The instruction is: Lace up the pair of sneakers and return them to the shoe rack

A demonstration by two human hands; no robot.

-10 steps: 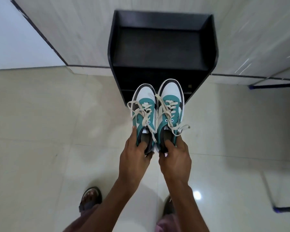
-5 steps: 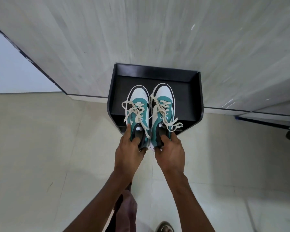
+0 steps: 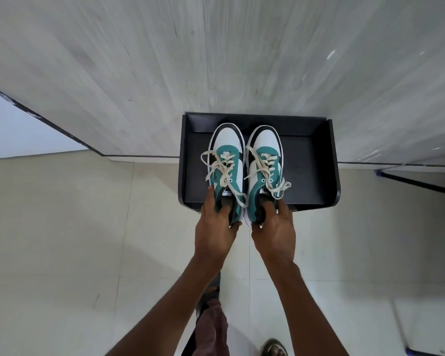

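2 teal-and-white sneakers are seen side by side over the top shelf of 1 black shoe rack [image 3: 316, 170], toes toward the grey wall [image 3: 216, 52], and whether their soles touch the shelf cannot be told. The left sneaker [image 3: 226, 160] is gripped at the heel by the left hand [image 3: 215, 232], the right sneaker [image 3: 265, 158] by the right hand [image 3: 274, 235], fingers tucked into each collar. Cream laces [image 3: 280, 187] are tied with loose loops, and 1 sandalled foot [image 3: 274, 349] is seen on the pale tiled floor [image 3: 62, 253] below.

L hand [image 3: 214, 231] & R hand [image 3: 274, 229] grip sneakers [image 3: 244, 163] over rack [image 3: 316, 170].
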